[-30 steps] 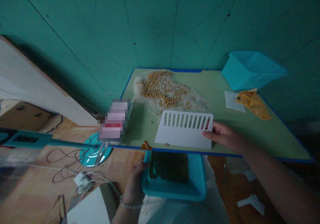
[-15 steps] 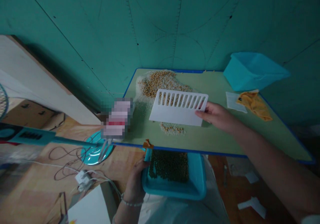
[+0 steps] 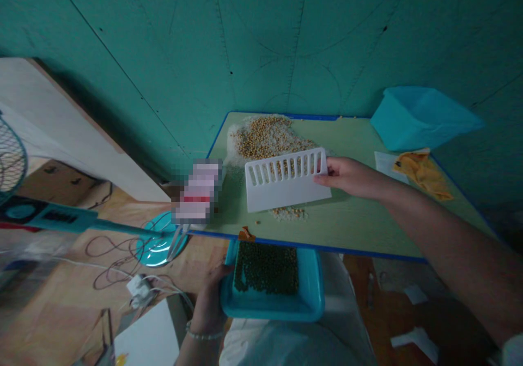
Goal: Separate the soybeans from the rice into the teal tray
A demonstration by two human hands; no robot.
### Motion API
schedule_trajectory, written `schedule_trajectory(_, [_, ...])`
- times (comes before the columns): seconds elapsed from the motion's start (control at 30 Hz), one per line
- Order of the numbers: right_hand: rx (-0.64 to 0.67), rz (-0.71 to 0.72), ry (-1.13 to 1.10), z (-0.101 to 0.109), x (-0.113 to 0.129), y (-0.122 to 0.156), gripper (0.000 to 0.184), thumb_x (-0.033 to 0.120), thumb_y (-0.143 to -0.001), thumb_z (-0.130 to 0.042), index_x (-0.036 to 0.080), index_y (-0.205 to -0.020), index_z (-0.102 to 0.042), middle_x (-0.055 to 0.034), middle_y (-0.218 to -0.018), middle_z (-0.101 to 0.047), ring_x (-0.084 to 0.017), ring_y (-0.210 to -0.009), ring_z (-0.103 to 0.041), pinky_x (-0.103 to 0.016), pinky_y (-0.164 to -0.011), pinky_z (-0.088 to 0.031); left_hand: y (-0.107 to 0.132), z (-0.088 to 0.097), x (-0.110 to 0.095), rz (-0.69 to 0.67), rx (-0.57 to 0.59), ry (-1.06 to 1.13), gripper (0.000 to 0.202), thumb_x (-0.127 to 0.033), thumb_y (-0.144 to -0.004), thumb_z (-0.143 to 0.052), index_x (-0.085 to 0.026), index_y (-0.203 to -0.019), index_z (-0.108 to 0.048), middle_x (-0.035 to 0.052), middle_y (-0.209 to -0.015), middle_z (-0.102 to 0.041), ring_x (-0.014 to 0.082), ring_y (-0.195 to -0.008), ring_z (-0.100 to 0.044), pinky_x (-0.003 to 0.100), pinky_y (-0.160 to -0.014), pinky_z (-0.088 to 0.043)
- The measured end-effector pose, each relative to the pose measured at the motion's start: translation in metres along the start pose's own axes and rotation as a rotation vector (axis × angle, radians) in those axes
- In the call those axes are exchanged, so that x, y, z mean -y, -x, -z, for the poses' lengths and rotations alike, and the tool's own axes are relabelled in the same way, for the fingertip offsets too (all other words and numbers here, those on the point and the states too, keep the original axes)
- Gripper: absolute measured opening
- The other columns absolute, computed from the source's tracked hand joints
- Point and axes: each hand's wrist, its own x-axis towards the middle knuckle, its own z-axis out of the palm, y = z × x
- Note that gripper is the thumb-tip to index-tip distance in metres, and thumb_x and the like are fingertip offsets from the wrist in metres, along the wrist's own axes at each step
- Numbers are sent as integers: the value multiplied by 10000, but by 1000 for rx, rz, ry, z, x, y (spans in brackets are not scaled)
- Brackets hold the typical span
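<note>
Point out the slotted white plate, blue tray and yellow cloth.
Slotted white plate (image 3: 288,193): head view, solid part below slots.
Blue tray (image 3: 308,283): head view, bare right inside.
Yellow cloth (image 3: 425,174): head view, middle of fabric.

A pale green worktop (image 3: 359,227) with blue edging is carrying everything here. Toward its far left corner, a heap of tan beans and whitish grains (image 3: 261,137) is spreading. A smaller patch of the same mix (image 3: 290,214) is lying near the near edge, where brown tape (image 3: 246,234) is clinging. A blurred pink packet (image 3: 198,193) is resting along the left edge. Near the far right corner a blue bin (image 3: 414,129) is standing; a yellow cloth (image 3: 423,175) is overlapping a white sheet (image 3: 385,163) nearer the right edge.
</note>
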Motion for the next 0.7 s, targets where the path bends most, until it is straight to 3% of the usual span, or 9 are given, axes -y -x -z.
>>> schedule_trajectory(0.27, [-23,-26,-79,3,-2,21,277,379,-644,-677,205,-858,-654,-30,-873,-704,-227,-876,-622,-394,-801,-481,-2,-2,3,40,34,6,201,-182,-546,-626,-139,-740,-656,30,-569,-694,232,-567,-667,315,-522,-529])
schedule_trajectory(0.5, [-165,-95,-142,3,-23,24,272,381,-614,-697,222,-817,-611,-37,-906,-709,-243,-903,-625,-435,-849,-463,0,-8,5,30,-10,-54,218,-191,-554,-608,-143,-760,-662,17,-550,-677,202,-503,-644,280,-466,-506])
schedule_trajectory(0.7, [-111,-157,-211,-5,-29,25,295,375,-610,-699,203,-822,-587,-45,-885,-708,-230,-854,-639,-412,-795,-487,0,-10,9,9,36,-46,203,-168,-565,-597,-146,-757,-658,5,-554,-674,191,-511,-639,275,-483,-499])
